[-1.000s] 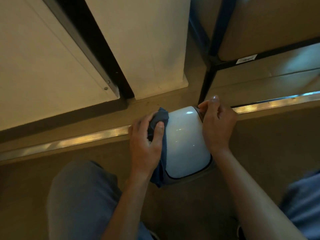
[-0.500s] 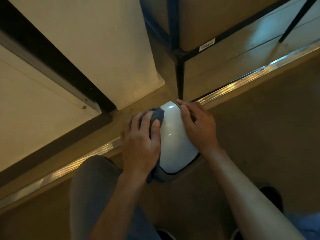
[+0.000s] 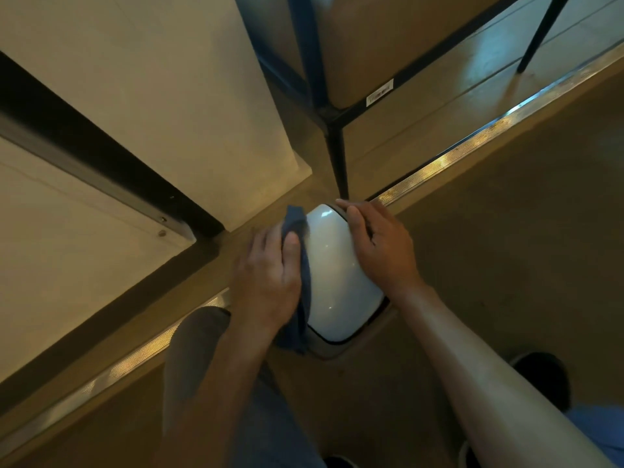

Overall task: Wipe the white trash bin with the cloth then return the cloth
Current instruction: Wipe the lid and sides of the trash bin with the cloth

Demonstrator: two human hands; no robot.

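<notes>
The white trash bin (image 3: 334, 278) stands on the floor in the middle of the head view, seen from above, its glossy domed lid facing me. My left hand (image 3: 270, 275) grips a dark blue cloth (image 3: 300, 265) and presses it against the bin's left side; cloth ends stick out above and below the hand. My right hand (image 3: 381, 248) lies on the bin's right upper edge, fingers curved over the lid rim and holding it.
A metal floor strip (image 3: 472, 140) runs diagonally behind the bin. A black table leg (image 3: 339, 157) and frame stand just beyond it. A white door and dark gap (image 3: 111, 167) are at the left. My knee (image 3: 199, 352) and shoe (image 3: 543, 376) are nearby.
The view has swung and tilted. My right hand moved from a fingertip hold at the lid's far corner to lying along its right edge. The left hand with the cloth stays on the left side.
</notes>
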